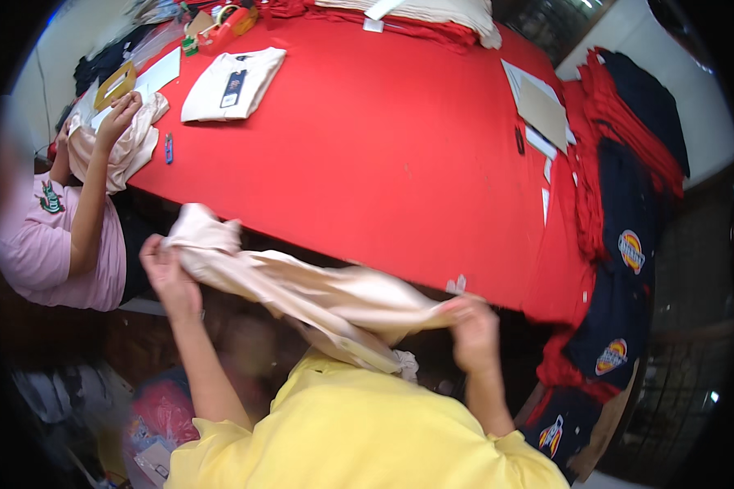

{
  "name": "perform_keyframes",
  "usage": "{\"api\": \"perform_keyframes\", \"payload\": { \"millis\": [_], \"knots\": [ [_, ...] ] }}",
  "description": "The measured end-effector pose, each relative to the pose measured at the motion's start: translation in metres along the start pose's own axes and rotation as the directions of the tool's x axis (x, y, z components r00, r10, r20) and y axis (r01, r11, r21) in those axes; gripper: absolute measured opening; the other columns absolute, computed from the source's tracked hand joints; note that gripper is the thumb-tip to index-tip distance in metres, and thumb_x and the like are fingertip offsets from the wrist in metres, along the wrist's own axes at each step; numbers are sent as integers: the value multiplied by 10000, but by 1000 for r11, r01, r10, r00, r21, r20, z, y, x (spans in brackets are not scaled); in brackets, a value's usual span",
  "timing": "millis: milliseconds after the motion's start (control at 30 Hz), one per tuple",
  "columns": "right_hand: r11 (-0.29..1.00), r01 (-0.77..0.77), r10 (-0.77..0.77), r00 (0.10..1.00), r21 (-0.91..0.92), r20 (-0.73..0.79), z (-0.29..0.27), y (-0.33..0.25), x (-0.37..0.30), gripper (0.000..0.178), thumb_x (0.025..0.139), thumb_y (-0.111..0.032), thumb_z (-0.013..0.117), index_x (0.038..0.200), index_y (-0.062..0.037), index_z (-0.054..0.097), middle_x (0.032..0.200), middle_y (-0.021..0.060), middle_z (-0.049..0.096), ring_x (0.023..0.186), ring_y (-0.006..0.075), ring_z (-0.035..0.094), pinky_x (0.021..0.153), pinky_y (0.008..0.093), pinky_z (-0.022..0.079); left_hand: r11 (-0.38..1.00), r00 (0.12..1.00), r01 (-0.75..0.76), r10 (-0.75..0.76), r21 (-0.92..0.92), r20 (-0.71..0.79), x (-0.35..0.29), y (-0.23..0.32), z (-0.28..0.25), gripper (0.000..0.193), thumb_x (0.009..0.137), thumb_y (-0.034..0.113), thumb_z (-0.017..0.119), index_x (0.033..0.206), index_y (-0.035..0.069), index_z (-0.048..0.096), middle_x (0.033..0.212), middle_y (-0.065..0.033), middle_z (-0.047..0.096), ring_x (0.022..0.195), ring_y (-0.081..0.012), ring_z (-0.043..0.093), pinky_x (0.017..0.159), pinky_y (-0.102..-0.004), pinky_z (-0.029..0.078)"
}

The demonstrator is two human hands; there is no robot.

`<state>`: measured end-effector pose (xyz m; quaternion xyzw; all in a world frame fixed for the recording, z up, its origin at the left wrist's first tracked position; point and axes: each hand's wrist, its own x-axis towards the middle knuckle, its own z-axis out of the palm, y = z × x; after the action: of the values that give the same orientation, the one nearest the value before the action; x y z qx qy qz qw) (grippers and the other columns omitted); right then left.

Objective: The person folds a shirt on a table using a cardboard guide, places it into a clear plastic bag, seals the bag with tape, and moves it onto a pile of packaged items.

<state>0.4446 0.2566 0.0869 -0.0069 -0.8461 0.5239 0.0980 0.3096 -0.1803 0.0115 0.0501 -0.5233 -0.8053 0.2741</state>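
Observation:
A cream garment (302, 285) hangs stretched between my two hands, just off the near edge of the red table (367, 147). My left hand (170, 273) grips its left end, where the cloth bunches up. At the other end, my right hand (471, 326) is closed on the cloth; this hand is blurred by motion. The garment sags in long folds in front of my yellow shirt, and its exact kind does not show. On the far left of the table lies a folded cream shirt (235, 84) with a dark tag.
A co-worker (65, 220) at the left handles another cream garment (126, 147). Near them lies a small blue cutter (169, 148). A tape dispenser (224, 28) stands at the back left. Cardboard (544, 112) and papers lie right, beside stacked navy garments (628, 220).

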Motion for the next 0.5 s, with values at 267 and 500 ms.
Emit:
{"api": "perform_keyframes", "payload": {
  "millis": [267,500],
  "knots": [
    [987,34,-93,917,-157,-389,-135,-28,-21,272,995,-226,563,1082,16,653,962,40,655,895,91,560,826,219,410,978,960,-84,28,189,280,28,96,-12,286,980,178,506,1122,-55,590,1166,-116,584,1097,-182,571,954,-292,446],
    [949,313,-297,853,-35,-430,-190,-30,0,325,995,-320,550,925,-3,561,857,55,581,793,113,519,783,251,409,524,795,-586,520,619,312,82,135,61,248,950,62,601,1189,4,632,1160,-78,626,1067,-160,573,955,-281,434]
  ]
}}
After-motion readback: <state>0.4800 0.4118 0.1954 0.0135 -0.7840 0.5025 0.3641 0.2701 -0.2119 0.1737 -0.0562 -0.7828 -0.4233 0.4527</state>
